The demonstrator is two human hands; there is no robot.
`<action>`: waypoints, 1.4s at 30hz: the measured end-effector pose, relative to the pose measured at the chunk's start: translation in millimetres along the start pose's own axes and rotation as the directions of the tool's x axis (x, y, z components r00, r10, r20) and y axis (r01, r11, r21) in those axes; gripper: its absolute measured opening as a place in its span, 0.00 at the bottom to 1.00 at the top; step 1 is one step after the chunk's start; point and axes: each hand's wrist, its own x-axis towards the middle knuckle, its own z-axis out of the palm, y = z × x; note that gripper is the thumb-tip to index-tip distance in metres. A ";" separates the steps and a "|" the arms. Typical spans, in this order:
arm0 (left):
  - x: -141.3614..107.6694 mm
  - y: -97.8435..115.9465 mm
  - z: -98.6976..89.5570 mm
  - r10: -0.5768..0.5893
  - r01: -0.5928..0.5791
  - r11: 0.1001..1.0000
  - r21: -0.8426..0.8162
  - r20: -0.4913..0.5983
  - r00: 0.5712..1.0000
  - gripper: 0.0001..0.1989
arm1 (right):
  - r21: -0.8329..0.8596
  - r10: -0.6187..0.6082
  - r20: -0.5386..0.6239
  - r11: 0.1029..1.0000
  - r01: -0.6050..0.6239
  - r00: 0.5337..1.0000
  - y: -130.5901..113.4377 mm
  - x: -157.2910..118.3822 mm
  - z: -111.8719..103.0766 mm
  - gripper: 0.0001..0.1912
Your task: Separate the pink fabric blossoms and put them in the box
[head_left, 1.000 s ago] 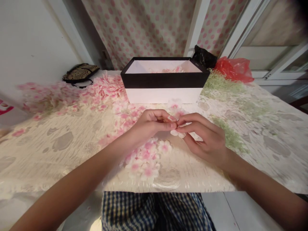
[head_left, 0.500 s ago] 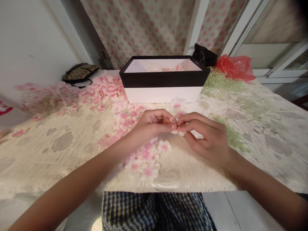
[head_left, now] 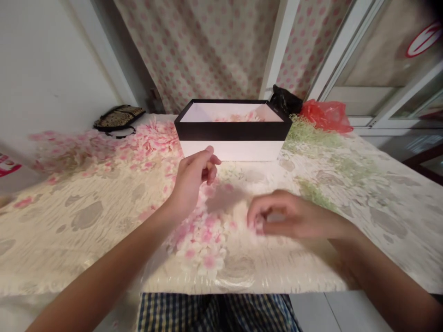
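Observation:
My left hand (head_left: 194,177) is raised in front of the box's near wall, its thumb apart from loosely curled fingers, with nothing seen between them. To its right, my right hand (head_left: 280,214) is blurred; its thumb and fingertips come together, and whether something small and pale is pinched there is too smeared to tell. Pink and white fabric flowers (head_left: 204,244) lie on the patterned tablecloth (head_left: 114,240) below and between the hands. The black-rimmed white box (head_left: 231,150) stands behind them, with pink and white petals (head_left: 245,116) inside.
More pink petals (head_left: 148,140) spread to the box's left, near a dark patterned pouch (head_left: 119,117). Pale green shreds (head_left: 308,136) lie to its right, by a red plastic bag (head_left: 327,115) and a black bag (head_left: 285,99). The table's front edge is near me.
My hands were together over a small white flower and are now apart. The left moved left, the right moved down toward me. The view has tilted up slightly.

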 end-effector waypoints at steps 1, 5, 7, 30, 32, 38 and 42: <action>1.6 1.1 -2.0 -0.006 0.006 1.000 -0.016 -0.015 1.000 0.17 | 0.060 0.064 0.231 0.995 -0.080 0.971 -0.8 -0.6 -2.7 0.04; 4.4 4.5 -6.3 -0.025 0.023 0.998 -0.057 -0.027 0.999 0.16 | 0.297 -0.006 0.132 0.954 -0.034 0.991 2.2 4.4 -12.1 0.06; 4.3 5.6 -6.7 -0.030 0.027 0.997 -0.067 -0.034 0.999 0.16 | 0.351 -0.121 -0.385 0.898 0.266 0.915 4.5 9.4 -17.8 0.19; 13.4 -11.4 -9.2 -0.061 0.061 0.998 0.015 -0.021 0.998 0.10 | -0.600 -0.005 -0.417 0.753 -0.271 0.909 43.4 39.4 -10.7 0.32; 14.2 -13.2 -9.0 -0.061 0.061 0.998 0.011 -0.014 0.998 0.10 | -0.565 0.060 -0.346 0.783 -0.259 0.936 39.6 56.3 -17.6 0.34; 16.5 -10.3 -14.1 -0.045 0.045 0.999 0.007 -0.034 0.998 0.09 | -0.505 0.080 -0.403 0.812 -0.294 0.912 29.8 90.0 -33.9 0.31; 17.5 -8.4 -17.6 -0.029 0.029 1.000 -0.002 -0.058 0.998 0.09 | -0.469 -0.021 -0.540 0.838 -0.280 0.841 -1.0 77.2 -42.8 0.26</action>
